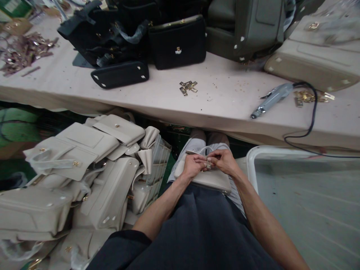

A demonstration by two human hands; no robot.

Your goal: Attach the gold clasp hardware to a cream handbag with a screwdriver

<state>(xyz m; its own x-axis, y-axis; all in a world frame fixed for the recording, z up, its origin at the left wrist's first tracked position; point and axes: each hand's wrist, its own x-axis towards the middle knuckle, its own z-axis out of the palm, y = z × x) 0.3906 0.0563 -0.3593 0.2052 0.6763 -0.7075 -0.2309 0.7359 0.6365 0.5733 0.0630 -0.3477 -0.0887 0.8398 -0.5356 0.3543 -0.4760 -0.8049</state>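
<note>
A: Status?
B: R hand (224, 161) pinches metal fitting (208, 164) over beige bag (212, 182), on lap (194, 141), waist-side edge; L hand (192, 165) fingers alongside, grip can't tell.
A: Risk?
B: If pinch loosens, fitting cd slip, mark bag.

I sit in a handbag workshop: smooth-sided cream handbags (105, 198) are heaped at the left of the frame, boxy black handbags (177, 39) stand on a long pale-pink covered worktable (157, 92) across the top, and at the upper right a grey corded power screwdriver (274, 100) lies beside small gold-coloured metal fittings (306, 96).
</note>
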